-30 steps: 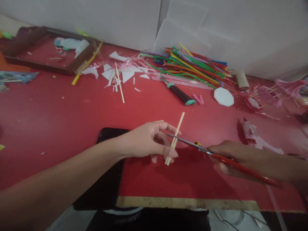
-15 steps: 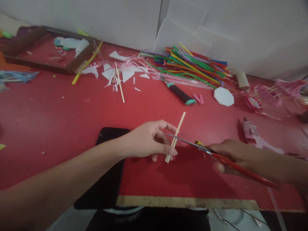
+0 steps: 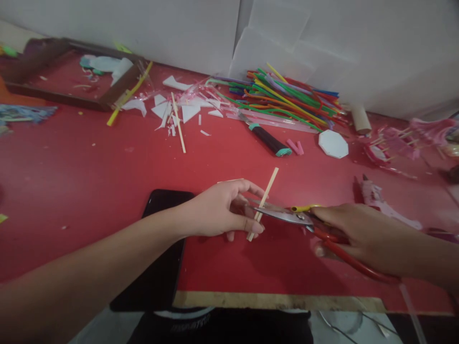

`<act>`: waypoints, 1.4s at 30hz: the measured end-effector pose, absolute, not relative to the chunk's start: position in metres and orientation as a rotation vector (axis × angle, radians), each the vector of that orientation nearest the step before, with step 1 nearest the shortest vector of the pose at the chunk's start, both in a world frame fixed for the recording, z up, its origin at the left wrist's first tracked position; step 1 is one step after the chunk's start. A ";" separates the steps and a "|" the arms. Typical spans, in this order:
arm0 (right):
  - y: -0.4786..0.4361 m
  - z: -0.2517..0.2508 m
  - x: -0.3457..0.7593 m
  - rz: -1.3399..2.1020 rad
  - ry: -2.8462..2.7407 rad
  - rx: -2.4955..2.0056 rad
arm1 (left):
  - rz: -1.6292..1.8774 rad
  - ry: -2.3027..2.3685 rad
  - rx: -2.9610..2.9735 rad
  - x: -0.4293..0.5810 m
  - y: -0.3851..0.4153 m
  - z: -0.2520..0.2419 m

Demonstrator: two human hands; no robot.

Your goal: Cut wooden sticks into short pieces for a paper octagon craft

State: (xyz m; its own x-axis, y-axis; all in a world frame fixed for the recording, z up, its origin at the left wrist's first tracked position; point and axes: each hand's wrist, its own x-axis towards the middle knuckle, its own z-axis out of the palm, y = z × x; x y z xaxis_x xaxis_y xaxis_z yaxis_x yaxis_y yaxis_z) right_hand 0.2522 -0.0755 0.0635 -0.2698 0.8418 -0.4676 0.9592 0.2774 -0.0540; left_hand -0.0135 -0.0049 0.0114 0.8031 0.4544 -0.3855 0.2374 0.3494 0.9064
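Note:
My left hand point(image 3: 229, 208) pinches a pale wooden stick point(image 3: 269, 186) with a shorter piece lying along its lower end. The stick leans, its top pointing away to the right. My right hand point(image 3: 362, 234) is wrapped round the red handles of a pair of scissors point(image 3: 287, 216). The scissor blades reach left to the stick, just above my left thumb, and look slightly apart. Whether they cut into the wood I cannot tell. Some fingers of my right hand are hidden behind the handles.
A black phone or tablet point(image 3: 163, 267) lies under my left forearm. Beyond are a box cutter point(image 3: 268, 140), white scraps point(image 3: 190, 112), colourful pipe cleaners point(image 3: 287, 98) and a white octagon point(image 3: 333, 144). A glue gun point(image 3: 385, 203) lies at right, a brown frame point(image 3: 57, 98) at far left.
The scissors have turned so that a blade shows its broad side, and the handles have spread. My right hand has rolled slightly; the left hand and stick have barely moved.

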 end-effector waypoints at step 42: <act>-0.085 0.039 0.249 0.244 2.308 1.620 | 0.403 0.819 1.764 -0.015 0.000 0.004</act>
State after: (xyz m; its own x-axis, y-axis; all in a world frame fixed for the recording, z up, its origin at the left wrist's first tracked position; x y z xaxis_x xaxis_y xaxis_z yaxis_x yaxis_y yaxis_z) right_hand 0.2494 -0.0849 0.0385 -0.3122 0.9375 -0.1536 0.8846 0.3459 0.3127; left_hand -0.0150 -0.0002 0.0039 0.7035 0.6998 -0.1243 0.3287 -0.1653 0.9299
